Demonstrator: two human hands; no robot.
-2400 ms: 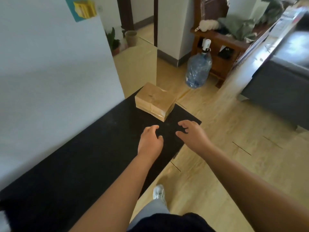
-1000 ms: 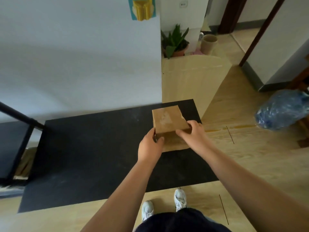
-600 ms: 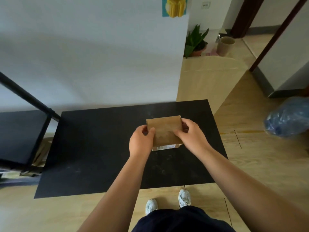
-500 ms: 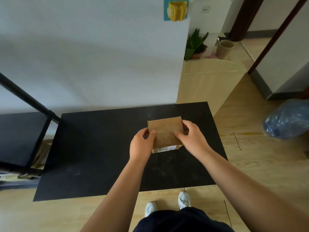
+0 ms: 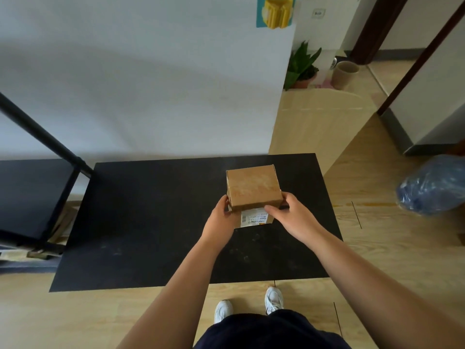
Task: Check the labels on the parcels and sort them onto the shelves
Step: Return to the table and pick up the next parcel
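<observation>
A small brown cardboard parcel (image 5: 253, 188) is held above the black table (image 5: 151, 222), a little right of its middle. My left hand (image 5: 221, 220) grips its left near corner and my right hand (image 5: 293, 216) grips its right near corner. A white printed label (image 5: 253, 217) shows on the side facing me, between my two hands. The black shelf unit (image 5: 27, 195) stands at the left, with a black metal post (image 5: 42, 137) rising from it.
A white wall runs behind the table. At the right are wooden floor, a pale wooden board (image 5: 317, 122), a potted plant (image 5: 302, 69), a beige pot (image 5: 344, 74) and a blue water bottle (image 5: 435, 185). My white shoes (image 5: 249, 306) stand at the table's near edge.
My hands reached the parcel on the table, took hold of it and lifted it. Over the last half second it tilted, so the labelled side now faces me.
</observation>
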